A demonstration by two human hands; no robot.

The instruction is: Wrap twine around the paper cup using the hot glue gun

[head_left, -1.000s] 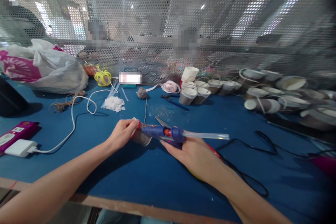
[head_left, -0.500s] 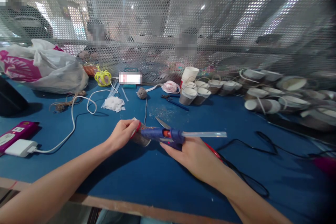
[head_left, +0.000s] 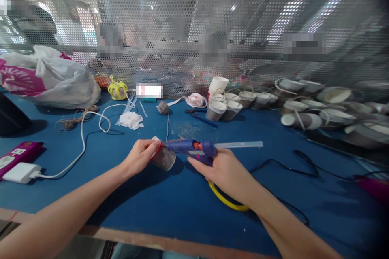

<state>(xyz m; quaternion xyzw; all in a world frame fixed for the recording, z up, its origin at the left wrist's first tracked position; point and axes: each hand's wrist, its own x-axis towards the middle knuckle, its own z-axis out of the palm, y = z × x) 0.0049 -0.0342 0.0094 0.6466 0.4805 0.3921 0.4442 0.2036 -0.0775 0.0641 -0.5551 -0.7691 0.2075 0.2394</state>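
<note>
In my left hand (head_left: 141,156) is a small grey cup (head_left: 164,158), tilted on its side, with a red strip (head_left: 157,151) at the fingertips. My right hand (head_left: 225,172) grips a blue hot glue gun (head_left: 194,150), a red light showing on its body. Its nozzle points left at the cup near the red strip; whether it touches, I cannot tell. A clear glue stick (head_left: 238,145) juts from its rear. Beneath my right hand lies a pair of scissors with a yellow handle (head_left: 226,200), partly hidden. Grey yarn runs from a small ball (head_left: 163,107) toward the cup.
Several grey cups with handles (head_left: 216,110) stand at the back and right. Pliers (head_left: 202,119), white pads (head_left: 130,120), pink ribbon (head_left: 196,100) and a plastic bag (head_left: 60,79) lie around. A white cable leads to a purple power strip (head_left: 21,156). A perforated metal screen (head_left: 170,20) rises behind.
The glue gun has risen and shifted slightly right, showing more of the cup. The yellow scissor handle has come into view below my right hand. My left hand keeps its hold.
</note>
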